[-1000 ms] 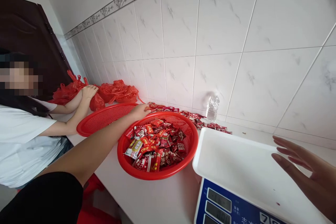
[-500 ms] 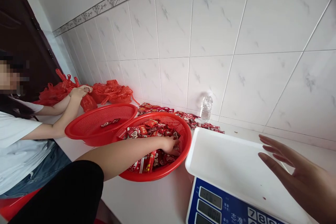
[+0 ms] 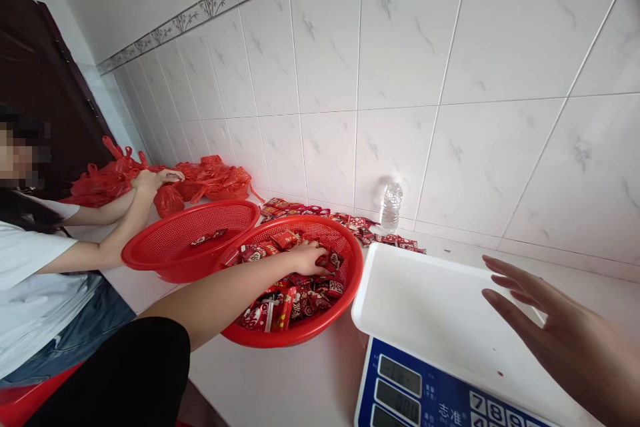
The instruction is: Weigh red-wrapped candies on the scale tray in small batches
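My left hand (image 3: 306, 259) reaches into a red perforated basket (image 3: 356, 280). Its slightly spread fingers curve down onto small red snack packets (image 3: 303, 303); no packet shows in its grasp, and the fingertips are partly hidden among them. Above the right side of a white scale tray (image 3: 420, 300) hovers my right hand (image 3: 543, 320), fingers stretched out and thumb apart, holding nothing. The tray belongs to a digital scale with a blue panel (image 3: 435, 393), displays and number keys. A tiny reddish speck lies on the tray.
A second red basket (image 3: 165, 270) with a few packets stands to the left. Beyond it a co-worker's hands (image 3: 155, 180) are at red plastic bags (image 3: 215, 177). Along the tiled wall lie more packets (image 3: 285, 205) and a clear plastic bottle (image 3: 391, 207).
My left hand has moved left and slightly up within the basket, out from between the packets near its right side. My right hand stays open over the tray, nearly unmoved.
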Tool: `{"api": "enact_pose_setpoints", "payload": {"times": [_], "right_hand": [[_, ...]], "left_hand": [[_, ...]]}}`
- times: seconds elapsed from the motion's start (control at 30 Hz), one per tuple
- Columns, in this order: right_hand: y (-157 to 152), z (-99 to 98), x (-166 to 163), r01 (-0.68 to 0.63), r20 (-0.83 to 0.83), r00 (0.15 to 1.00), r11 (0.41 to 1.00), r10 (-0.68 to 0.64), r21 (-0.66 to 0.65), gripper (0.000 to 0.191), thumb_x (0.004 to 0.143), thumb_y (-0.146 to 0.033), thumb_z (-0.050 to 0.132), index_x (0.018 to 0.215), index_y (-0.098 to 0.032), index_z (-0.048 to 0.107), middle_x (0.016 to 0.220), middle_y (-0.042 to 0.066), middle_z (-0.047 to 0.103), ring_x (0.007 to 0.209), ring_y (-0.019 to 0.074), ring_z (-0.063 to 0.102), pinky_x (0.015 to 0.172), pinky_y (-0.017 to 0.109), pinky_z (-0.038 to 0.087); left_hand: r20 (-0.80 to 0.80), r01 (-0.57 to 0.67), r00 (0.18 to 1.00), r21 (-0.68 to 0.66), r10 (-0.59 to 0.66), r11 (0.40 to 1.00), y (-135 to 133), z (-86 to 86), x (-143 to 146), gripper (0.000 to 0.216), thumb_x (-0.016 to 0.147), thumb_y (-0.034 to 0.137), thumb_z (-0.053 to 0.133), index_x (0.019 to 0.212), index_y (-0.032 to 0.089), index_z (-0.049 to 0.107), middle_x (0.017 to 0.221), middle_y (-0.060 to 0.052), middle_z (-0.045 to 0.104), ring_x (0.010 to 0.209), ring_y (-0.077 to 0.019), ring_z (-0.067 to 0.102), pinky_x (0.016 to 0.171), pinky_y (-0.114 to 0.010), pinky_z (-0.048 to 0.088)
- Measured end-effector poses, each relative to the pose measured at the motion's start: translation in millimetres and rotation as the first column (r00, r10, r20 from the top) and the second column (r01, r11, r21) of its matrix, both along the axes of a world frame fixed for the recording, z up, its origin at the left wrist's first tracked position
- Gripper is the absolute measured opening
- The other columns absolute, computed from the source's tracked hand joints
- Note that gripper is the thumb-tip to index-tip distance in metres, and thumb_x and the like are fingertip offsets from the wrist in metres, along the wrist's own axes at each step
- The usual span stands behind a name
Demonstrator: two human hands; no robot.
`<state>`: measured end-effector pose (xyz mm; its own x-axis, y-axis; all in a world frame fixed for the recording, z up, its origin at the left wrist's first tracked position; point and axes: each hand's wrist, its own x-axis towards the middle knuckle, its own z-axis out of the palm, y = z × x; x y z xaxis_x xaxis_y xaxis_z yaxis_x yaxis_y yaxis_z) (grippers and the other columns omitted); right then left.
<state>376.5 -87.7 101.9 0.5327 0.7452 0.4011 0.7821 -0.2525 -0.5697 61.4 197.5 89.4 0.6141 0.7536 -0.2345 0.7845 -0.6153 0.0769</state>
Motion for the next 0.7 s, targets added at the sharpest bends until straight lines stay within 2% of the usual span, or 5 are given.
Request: {"api": "enact_pose_setpoints", "payload": {"times": [0.1, 0.3, 0.37, 0.53, 0.7], "right_hand": [[0.9, -1.1, 0.3, -0.020, 0.001, 1.000, 1.000, 0.020, -0.014, 0.057, 0.079, -0.072, 0.048, 0.128, -0.045, 0.056, 0.106, 0.003, 0.073, 0.065, 0.0252, 0.067, 0.062, 0.042, 0.054], [1.4, -5.3, 1.2, -0.024, -0.038, 0.999, 0.999, 0.022, -0.046, 0.055, 0.079, -0.074, 0.048, 0.129, -0.052, 0.051, 0.112, -0.002, 0.070, 0.067, 0.0238, 0.067, 0.068, 0.043, 0.054], [0.9, -5.5, 0.7, -0.033, -0.051, 0.998, 0.997, 0.030, -0.063, 0.052, 0.079, -0.073, 0.048, 0.128, -0.055, 0.049, 0.114, -0.005, 0.069, 0.080, 0.0251, 0.069, 0.072, 0.041, 0.054], [-0.7, -3.3, 0.8, -0.040, -0.067, 0.997, 0.997, 0.035, -0.070, 0.050, 0.081, -0.072, 0.047, 0.127, -0.055, 0.049, 0.116, -0.007, 0.068, 0.096, 0.0260, 0.067, 0.075, 0.039, 0.052], [1.1, -3.2, 1.7, -0.052, -0.072, 0.996, 0.997, 0.048, -0.063, 0.050, 0.080, -0.074, 0.046, 0.127, -0.055, 0.050, 0.116, -0.007, 0.068, 0.097, 0.0258, 0.067, 0.073, 0.039, 0.053]], "left_hand": [[-0.006, 0.109, 0.994, -0.070, -0.110, 0.992, -13.6, -3.6, 8.0, 0.059, 0.075, 0.060, 0.063, 0.124, 0.029, 0.061, 0.128, -0.009, 0.060, 0.121, -0.0330, 0.050, 0.102, -0.040, 0.038], [-0.040, 0.080, 0.995, -0.120, -0.086, 0.989, -18.6, -7.1, 13.3, 0.096, 0.057, 0.070, 0.072, 0.139, 0.024, 0.050, 0.137, -0.019, 0.051, 0.122, -0.0461, 0.047, 0.098, -0.054, 0.040], [-0.014, 0.077, 0.997, -0.110, -0.078, 0.991, -19.1, -10.0, 13.8, 0.089, 0.061, 0.064, 0.073, 0.137, 0.024, 0.052, 0.130, -0.019, 0.057, 0.116, -0.0445, 0.053, 0.095, -0.053, 0.042], [0.152, 0.119, 0.983, -0.094, -0.104, 0.988, -15.7, -12.1, 13.6, 0.047, 0.069, 0.028, 0.074, 0.115, 0.025, 0.067, 0.113, -0.007, 0.070, 0.102, -0.0287, 0.064, 0.088, -0.034, 0.047], [0.382, 0.079, 0.923, -0.054, -0.053, 0.995, -1.8, 10.0, 10.9, 0.022, 0.073, 0.019, 0.066, 0.095, 0.021, 0.071, 0.100, -0.002, 0.074, 0.096, -0.0231, 0.066, 0.087, -0.030, 0.047]]}}
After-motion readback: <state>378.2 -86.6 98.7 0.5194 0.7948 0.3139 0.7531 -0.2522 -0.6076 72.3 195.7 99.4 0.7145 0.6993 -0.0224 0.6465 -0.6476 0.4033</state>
